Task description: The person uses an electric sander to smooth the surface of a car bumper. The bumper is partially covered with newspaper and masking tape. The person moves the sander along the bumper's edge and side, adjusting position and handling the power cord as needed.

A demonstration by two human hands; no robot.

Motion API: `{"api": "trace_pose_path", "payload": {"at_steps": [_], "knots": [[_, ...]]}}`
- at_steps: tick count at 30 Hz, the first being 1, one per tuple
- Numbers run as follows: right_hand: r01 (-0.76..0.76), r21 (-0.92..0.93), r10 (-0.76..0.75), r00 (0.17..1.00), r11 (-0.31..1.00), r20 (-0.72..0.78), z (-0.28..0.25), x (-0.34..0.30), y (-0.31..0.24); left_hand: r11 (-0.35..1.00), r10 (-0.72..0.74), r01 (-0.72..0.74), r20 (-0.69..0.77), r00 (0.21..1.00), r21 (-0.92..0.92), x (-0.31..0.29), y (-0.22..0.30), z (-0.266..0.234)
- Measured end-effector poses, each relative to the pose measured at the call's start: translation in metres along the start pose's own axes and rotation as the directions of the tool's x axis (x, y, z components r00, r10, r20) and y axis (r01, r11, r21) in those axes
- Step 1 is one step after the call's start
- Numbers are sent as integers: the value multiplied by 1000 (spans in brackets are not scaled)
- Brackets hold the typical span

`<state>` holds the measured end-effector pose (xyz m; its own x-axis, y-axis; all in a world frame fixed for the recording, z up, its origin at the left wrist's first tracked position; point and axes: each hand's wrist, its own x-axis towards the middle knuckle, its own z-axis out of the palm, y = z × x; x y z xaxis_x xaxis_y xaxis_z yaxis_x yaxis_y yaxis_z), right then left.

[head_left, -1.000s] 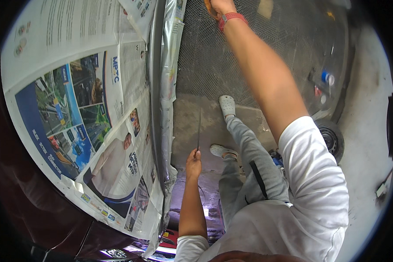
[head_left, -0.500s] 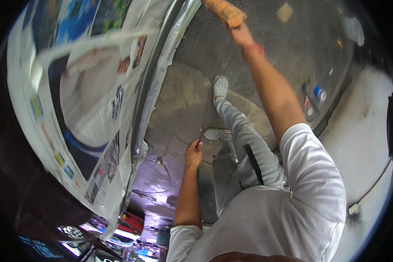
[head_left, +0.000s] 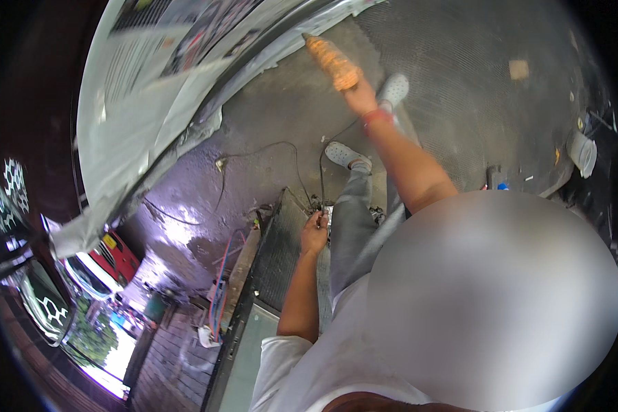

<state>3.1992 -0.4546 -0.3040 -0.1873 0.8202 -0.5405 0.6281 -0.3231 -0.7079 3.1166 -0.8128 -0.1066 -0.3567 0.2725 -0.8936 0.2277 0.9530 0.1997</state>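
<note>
My right hand (head_left: 361,100) reaches forward, closed round the near end of a long tool (head_left: 330,63) wrapped in a mottled orange covering. Its narrow dark tip points up and left, close to the edge of a panel masked with newspaper (head_left: 165,75). What kind of tool it is, the wrapping hides. Lower down, my left hand (head_left: 314,233) is closed on a thin dark cable (head_left: 322,165). From there the cable runs up past my shoes and out of sight behind my right forearm.
A dark glossy vehicle body (head_left: 31,103) fills the far left. Another cable (head_left: 261,145) with a pale connector trails over the wet-looking floor. Near my left arm lies a dark-framed panel (head_left: 275,261). A tan square (head_left: 519,69) and a clear plastic cup (head_left: 583,154) lie right.
The view has swung, so the masked panel sits higher and the street behind shows more. My right hand with the wrapped tool now appears lower, wholly in view. My left hand still grips the cable.
</note>
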Motion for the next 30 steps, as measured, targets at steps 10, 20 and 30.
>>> {"api": "trace_pose_path", "payload": {"at_steps": [10, 20, 30], "knots": [[61, -12, -55, 957, 998, 286, 244, -120, -81, 816, -257, 237, 37, 966, -527, -51, -117, 50], [104, 271, -232, 836, 957, 498, 399, -169, -147, 706, -255, 106, -112, 960, -701, -58, -196, 151], [149, 320, -211, 963, 936, 169, 289, -113, -83, 797, -157, 67, -100, 982, -600, -58, -188, 143]]}}
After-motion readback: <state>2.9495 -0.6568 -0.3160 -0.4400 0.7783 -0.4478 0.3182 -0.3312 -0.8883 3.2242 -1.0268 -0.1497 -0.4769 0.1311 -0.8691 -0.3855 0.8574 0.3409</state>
